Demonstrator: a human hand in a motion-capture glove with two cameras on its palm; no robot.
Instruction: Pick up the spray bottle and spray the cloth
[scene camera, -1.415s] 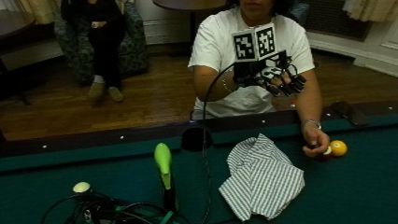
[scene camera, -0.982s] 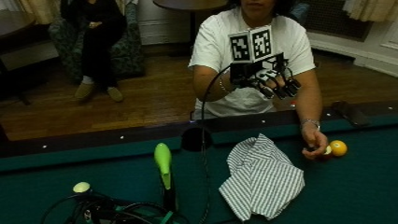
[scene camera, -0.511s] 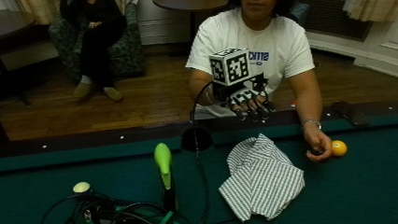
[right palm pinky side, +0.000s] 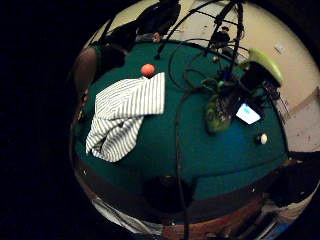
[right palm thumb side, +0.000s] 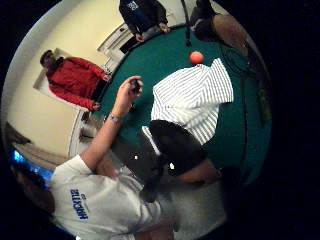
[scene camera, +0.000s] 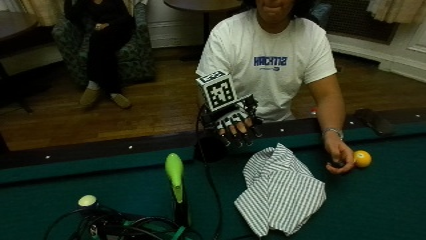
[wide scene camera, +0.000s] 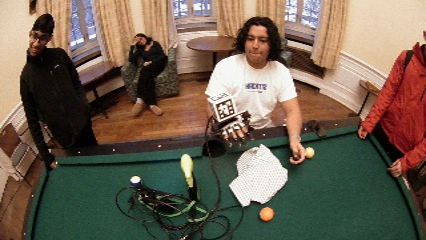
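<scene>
Hovering over the table's near rail, the gloved right hand (scene camera: 236, 127) hangs with fingers relaxed, holding nothing. The spray bottle (scene camera: 175, 186) stands upright on the felt, near, toward the table's middle and to the person's right, green top uppermost. The striped cloth (scene camera: 279, 192) lies beside it, nearer the bare hand (scene camera: 339, 159).

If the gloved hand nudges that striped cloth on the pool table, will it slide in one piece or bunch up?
The striped cloth lies crumpled with folds and a raised corner, so it is probably floppy and would bunch rather than slide whole. The green felt likely adds drag. It looks thin, so probably light. The gloved right hand hovers above the table edge, not touching it.
</scene>
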